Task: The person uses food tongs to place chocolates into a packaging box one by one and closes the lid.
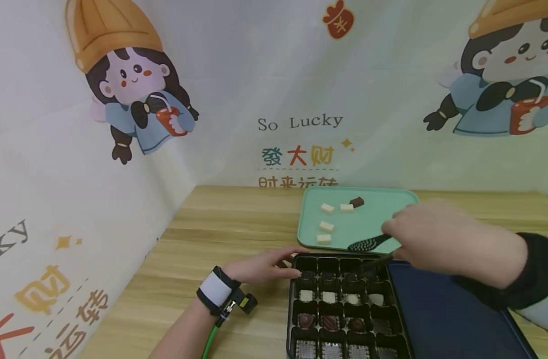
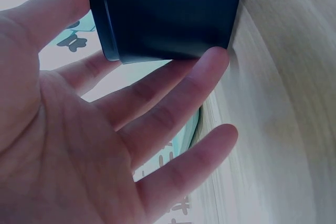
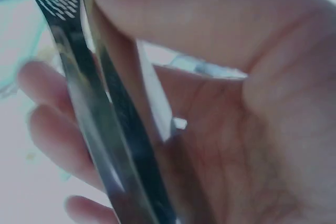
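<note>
A black compartment tray of chocolates [image 1: 293, 309] stands on the table. At its back left corner my left hand [image 1: 267, 267] touches the rim and wall with thumb and fingertips; the left wrist view shows these fingers mostly straight against the dark tray wall [image 2: 168, 19]. My right hand [image 1: 444, 242] grips a pair of dark tongs [image 1: 376, 243] with dotted, spoon-like ends, also seen as shiny tongs [image 3: 86, 93] in the right wrist view. Their arms are spread: one end overlaps the green tray's front edge, the other reaches over the back row of compartments. No chocolate shows between them.
Behind the chocolates lies a mint green tray [image 1: 386, 199] with several white pieces [image 1: 326, 227] and one brown piece [image 1: 356, 202]. A navy tray [image 1: 444, 314] sits to the right, under my right forearm. A printed cloth [image 1: 238, 75] hangs behind the wooden table [image 1: 229, 214].
</note>
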Action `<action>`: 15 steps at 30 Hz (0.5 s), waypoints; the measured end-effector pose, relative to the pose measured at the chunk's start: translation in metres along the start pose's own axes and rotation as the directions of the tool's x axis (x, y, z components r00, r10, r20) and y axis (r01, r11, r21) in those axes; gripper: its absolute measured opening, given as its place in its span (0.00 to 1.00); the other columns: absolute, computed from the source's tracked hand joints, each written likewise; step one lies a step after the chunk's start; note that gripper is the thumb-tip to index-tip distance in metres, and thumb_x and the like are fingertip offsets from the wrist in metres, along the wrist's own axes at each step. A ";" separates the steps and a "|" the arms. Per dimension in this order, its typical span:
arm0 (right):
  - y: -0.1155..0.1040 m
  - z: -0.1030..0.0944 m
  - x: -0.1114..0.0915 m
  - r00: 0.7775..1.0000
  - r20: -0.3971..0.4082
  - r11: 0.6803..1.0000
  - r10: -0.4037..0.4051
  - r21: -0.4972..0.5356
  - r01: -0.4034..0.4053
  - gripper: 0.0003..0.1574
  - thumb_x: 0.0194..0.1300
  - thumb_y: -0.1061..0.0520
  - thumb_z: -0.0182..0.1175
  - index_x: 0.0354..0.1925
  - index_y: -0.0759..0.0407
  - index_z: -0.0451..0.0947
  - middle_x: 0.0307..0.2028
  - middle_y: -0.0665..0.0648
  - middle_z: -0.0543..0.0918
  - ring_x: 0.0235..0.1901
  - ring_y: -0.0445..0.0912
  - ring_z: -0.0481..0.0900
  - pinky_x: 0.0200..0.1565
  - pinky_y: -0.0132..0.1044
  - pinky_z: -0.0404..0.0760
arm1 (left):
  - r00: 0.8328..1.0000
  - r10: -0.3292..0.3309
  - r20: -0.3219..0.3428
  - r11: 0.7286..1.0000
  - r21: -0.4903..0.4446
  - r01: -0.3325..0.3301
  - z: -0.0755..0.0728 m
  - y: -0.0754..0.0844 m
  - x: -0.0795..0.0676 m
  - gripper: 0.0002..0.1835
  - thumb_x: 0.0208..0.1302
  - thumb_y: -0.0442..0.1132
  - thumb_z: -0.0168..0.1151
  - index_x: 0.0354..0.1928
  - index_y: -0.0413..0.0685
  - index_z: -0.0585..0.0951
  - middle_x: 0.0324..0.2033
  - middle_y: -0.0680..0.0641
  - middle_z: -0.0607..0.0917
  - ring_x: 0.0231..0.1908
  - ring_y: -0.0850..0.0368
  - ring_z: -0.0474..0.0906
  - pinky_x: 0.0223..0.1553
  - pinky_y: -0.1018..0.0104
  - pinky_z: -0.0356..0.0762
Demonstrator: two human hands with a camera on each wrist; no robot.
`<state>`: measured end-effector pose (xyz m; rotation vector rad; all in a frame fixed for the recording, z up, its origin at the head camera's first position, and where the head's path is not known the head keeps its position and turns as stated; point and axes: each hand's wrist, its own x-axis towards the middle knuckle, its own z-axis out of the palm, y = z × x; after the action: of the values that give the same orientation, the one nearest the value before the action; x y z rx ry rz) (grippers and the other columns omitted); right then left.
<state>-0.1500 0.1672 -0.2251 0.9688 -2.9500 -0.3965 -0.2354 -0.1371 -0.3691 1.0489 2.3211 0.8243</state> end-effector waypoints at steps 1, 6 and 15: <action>0.010 0.003 0.003 0.999 -0.026 0.999 0.024 -0.021 -0.025 0.16 0.49 0.46 0.66 0.34 0.51 0.77 0.23 0.46 0.72 0.21 0.41 0.69 0.20 0.36 0.70 | 1.000 0.008 0.001 1.000 0.000 -0.008 -0.001 0.000 0.000 0.29 0.64 0.57 0.48 0.67 0.67 0.56 0.59 0.50 0.68 0.56 0.59 0.64 0.51 0.65 0.65; 0.058 0.036 0.025 0.982 -0.187 0.978 0.041 -0.195 -0.078 0.18 0.48 0.49 0.67 0.35 0.58 0.77 0.25 0.54 0.75 0.25 0.48 0.74 0.27 0.41 0.74 | 1.000 0.024 0.002 1.000 0.013 -0.024 -0.003 0.001 -0.001 0.29 0.64 0.56 0.49 0.66 0.65 0.58 0.58 0.50 0.69 0.55 0.60 0.66 0.51 0.65 0.65; 0.112 0.087 0.078 0.976 -0.214 0.917 -0.034 -0.395 -0.055 0.13 0.54 0.59 0.62 0.40 0.59 0.76 0.33 0.58 0.74 0.32 0.52 0.72 0.36 0.44 0.72 | 1.000 0.020 -0.003 1.000 0.011 -0.020 -0.001 0.002 -0.003 0.28 0.64 0.56 0.49 0.66 0.64 0.59 0.57 0.50 0.70 0.55 0.61 0.66 0.51 0.65 0.65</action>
<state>-0.2856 0.2290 -0.2870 0.8761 -2.5317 -0.7991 -0.2332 -0.1386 -0.3660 1.0783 2.3240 0.8226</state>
